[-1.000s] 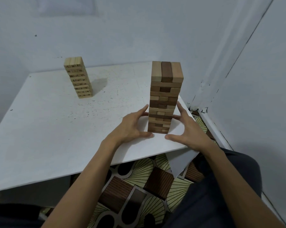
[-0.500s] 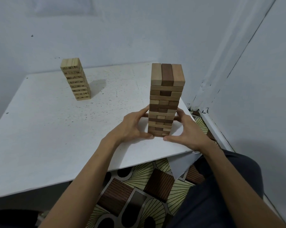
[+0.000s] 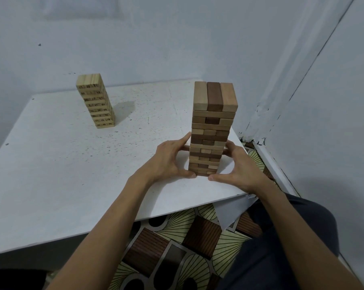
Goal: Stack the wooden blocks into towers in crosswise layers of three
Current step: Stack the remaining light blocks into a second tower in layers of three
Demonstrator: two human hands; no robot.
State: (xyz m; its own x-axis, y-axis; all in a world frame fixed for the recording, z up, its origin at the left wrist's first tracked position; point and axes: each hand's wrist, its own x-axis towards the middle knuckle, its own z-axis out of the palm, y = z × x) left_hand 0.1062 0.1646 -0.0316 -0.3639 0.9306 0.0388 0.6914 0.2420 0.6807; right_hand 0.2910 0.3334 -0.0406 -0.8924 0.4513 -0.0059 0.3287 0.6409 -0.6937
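Brown-and-tan wooden block tower point(image 3: 212, 126) stands near the white table's point(image 3: 72, 164) front right edge, left hand point(image 3: 168, 162) and right hand point(image 3: 240, 171) spread against its lower sides, seemingly squaring layers; next likely calls for gentle, even release.

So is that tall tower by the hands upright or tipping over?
Upright: the tower stands square on the table, layers flush, left hand and right hand at its base.
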